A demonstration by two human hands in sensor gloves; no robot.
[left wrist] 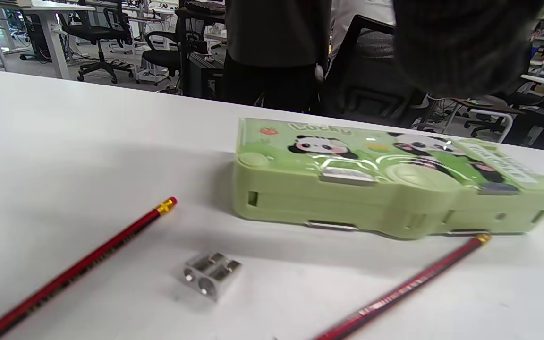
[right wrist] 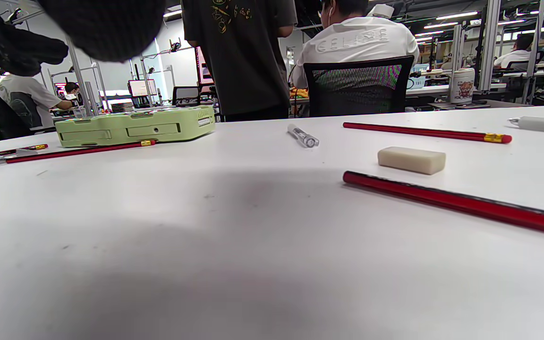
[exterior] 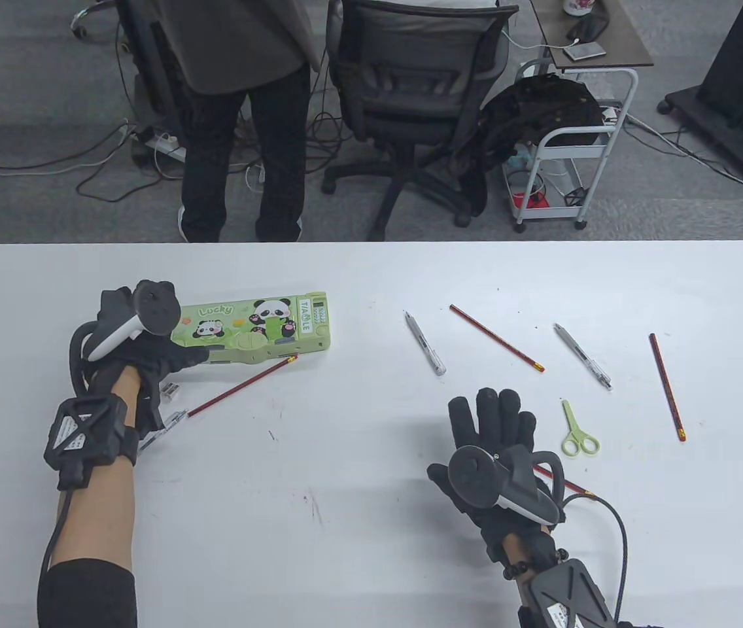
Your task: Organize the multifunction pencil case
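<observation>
The green case [exterior: 260,326] is lying closed and flat on the counter [exterior: 371,536], left of the middle, its lid with the pandas facing up. The left hand [exterior: 139,350] is resting at the case's left end, with the thumb reaching along its near edge; whether the fingers are curling round the end I cannot tell, since the tracker is covering them. Its forearm is coming up from the bottom edge, wrist strapped. A pencil [exterior: 241,388] is lying just beside the case's near side, and a metal sharpener [left wrist: 210,275] is sitting close to the left wrist, with a second pencil [left wrist: 71,274] past it. The right hand [exterior: 496,445] is hovering well apart from the case, fingers straight and together, holding nothing. Under it an eraser [right wrist: 411,159] is lying next to another pencil [right wrist: 456,203]. Further right, two pens [exterior: 425,343] [exterior: 583,356], two more pencils [exterior: 496,337] [exterior: 666,386] and small green scissors [exterior: 577,432] are lying scattered.
</observation>
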